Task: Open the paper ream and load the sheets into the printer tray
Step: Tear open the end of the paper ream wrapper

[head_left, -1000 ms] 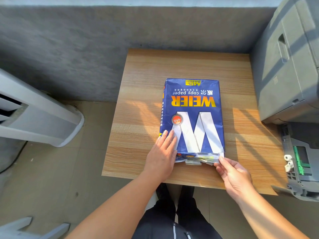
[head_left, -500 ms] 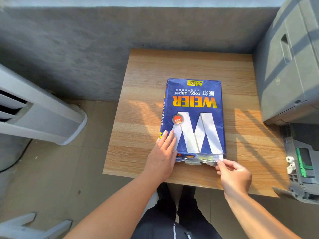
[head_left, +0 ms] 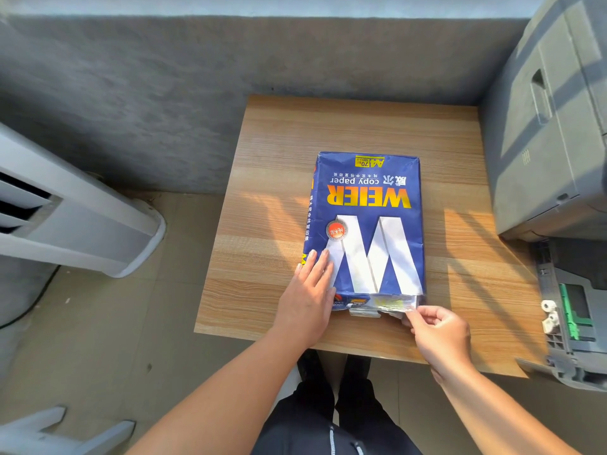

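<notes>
Makeshift office corner: grey printer (head_left: 551, 126), small wooden table (head_left: 345, 126), bare concrete wall (head_left: 164, 77).

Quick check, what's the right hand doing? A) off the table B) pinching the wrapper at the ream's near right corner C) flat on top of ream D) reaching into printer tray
B: the right hand pinches the wrapper flap at the near right corner of the paper ream; the left hand lies flat on top.

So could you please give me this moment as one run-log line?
stage: opening wrapper | paper ream: sealed, flat on table | left hand: pressing ream | right hand: pinching near-end flap | printer tray: open, unloaded
</notes>
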A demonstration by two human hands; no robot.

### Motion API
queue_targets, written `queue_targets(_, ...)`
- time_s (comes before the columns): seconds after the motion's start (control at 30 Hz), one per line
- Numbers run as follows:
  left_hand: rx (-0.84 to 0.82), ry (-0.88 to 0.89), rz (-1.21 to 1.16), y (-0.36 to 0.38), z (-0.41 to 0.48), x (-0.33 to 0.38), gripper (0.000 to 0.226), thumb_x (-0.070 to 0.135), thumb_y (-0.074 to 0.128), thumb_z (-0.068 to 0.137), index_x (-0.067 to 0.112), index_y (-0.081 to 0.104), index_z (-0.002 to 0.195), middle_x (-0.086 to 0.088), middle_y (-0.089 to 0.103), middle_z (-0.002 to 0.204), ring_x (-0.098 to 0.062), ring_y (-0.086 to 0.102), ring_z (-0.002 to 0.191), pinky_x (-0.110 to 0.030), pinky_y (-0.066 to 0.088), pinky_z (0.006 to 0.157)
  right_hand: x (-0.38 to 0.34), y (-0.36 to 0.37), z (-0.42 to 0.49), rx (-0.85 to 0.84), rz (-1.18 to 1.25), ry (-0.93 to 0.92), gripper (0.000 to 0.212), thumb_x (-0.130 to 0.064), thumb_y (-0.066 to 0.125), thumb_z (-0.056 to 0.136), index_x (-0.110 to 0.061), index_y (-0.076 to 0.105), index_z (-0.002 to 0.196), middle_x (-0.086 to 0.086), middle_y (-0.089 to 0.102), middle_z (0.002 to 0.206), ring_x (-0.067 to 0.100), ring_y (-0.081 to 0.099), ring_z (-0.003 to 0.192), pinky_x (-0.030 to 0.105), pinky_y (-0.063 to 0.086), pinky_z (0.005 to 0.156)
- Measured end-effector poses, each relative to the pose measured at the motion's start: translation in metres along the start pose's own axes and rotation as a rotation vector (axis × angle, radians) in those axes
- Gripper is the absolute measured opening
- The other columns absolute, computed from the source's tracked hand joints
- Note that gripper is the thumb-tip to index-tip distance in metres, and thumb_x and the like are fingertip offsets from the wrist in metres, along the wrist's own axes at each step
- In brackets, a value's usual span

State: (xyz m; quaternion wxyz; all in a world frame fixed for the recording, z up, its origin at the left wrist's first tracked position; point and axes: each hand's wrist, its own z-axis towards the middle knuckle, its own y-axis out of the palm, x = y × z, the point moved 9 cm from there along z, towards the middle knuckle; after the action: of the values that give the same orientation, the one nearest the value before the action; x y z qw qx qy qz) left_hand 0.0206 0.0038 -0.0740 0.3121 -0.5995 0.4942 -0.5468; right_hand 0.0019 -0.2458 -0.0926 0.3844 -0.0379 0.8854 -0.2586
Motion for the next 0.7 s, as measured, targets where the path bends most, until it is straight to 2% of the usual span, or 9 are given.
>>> queue_targets(0.1,0.008,0.013,-0.013,-0.002,0.003,0.0,0.059,0.034,0.011,0.099,0.007,0.029,0.149,-0.009,0.026,0.16,-0.029,0.012,0.149,-0.046,0.024,0.119,0.002,-0.003,-0.009,-0.096,0.239,0.091,0.007,-0.007,0.068,0.087,0.0,0.066,0.09,0.017,0.072,0.085,0.025,0.071,0.075,0.022,0.057,0.067)
queue_targets(0.2,-0.028,0.034,0.047,0.003,0.005,-0.002,0.063,0.035,0.004,0.098,0.005,0.025,0.15,-0.01,0.02,0.161,-0.03,0.008,0.15,-0.047,0.02,0.12,0.006,-0.014,-0.017,-0.104,0.374,0.171,0.011,0.003,0.065,0.087,0.009,0.061,0.095,0.022,0.066,0.088,0.024,0.068,0.071,0.023,0.058,0.07)
queue_targets(0.3,-0.075,0.052,0.114,0.009,0.003,-0.007,0.066,0.035,-0.003,0.097,0.005,0.018,0.151,-0.011,0.013,0.163,-0.032,0.001,0.15,-0.046,0.015,0.121,0.011,-0.015,-0.029,-0.212,0.414,0.23,0.006,0.006,0.062,0.087,0.008,0.059,0.092,0.029,0.064,0.096,0.029,0.066,0.08,0.025,0.056,0.076)
queue_targets(0.43,-0.026,0.068,0.073,0.007,0.004,-0.009,0.06,0.034,0.009,0.1,0.003,0.025,0.149,-0.012,0.021,0.161,-0.031,0.01,0.149,-0.047,0.024,0.119,0.032,-0.029,-0.054,-0.325,0.371,0.302,0.004,0.007,0.059,0.089,0.005,0.056,0.086,0.041,0.065,0.103,0.036,0.066,0.086,0.025,0.059,0.071)
queue_targets(0.5,0.064,-0.032,-0.106,0.0,-0.002,-0.013,0.053,0.031,0.027,0.102,0.007,0.028,0.149,-0.005,0.021,0.161,-0.022,0.011,0.149,-0.042,0.024,0.12,0.041,-0.033,-0.062,-0.402,0.344,0.322,0.007,0.011,0.059,0.086,0.005,0.056,0.085,0.048,0.061,0.105,0.041,0.066,0.087,0.031,0.061,0.071)
queue_targets(0.57,0.146,-0.249,-0.326,-0.003,-0.02,-0.023,0.054,0.028,0.045,0.101,0.014,0.029,0.15,0.002,0.019,0.162,-0.012,0.016,0.147,-0.031,0.023,0.118,0.043,-0.033,-0.062,-0.46,0.29,0.304,0.011,0.013,0.059,0.086,0.006,0.055,0.094,0.047,0.061,0.107,0.04,0.066,0.086,0.036,0.061,0.075)
queue_targets(0.63,0.187,-0.476,-0.521,0.004,-0.049,-0.028,0.055,0.031,0.05,0.099,0.02,0.031,0.149,0.004,0.028,0.156,-0.013,0.031,0.138,-0.028,0.03,0.111,0.031,-0.026,-0.05,-0.464,0.223,0.237,0.029,0.007,0.059,0.088,0.002,0.052,0.116,0.034,0.069,0.109,0.036,0.068,0.091,0.038,0.056,0.078)
queue_targets(0.7,0.155,-0.645,-0.718,0.019,-0.072,-0.029,0.052,0.031,0.052,0.098,0.027,0.035,0.147,0.003,0.048,0.138,-0.014,0.054,0.114,-0.03,0.044,0.101,0.012,-0.014,-0.038,-0.43,0.171,0.149,0.038,-0.005,0.06,0.092,-0.012,0.05,0.127,0.016,0.073,0.109,0.024,0.07,0.094,0.032,0.054,0.075)
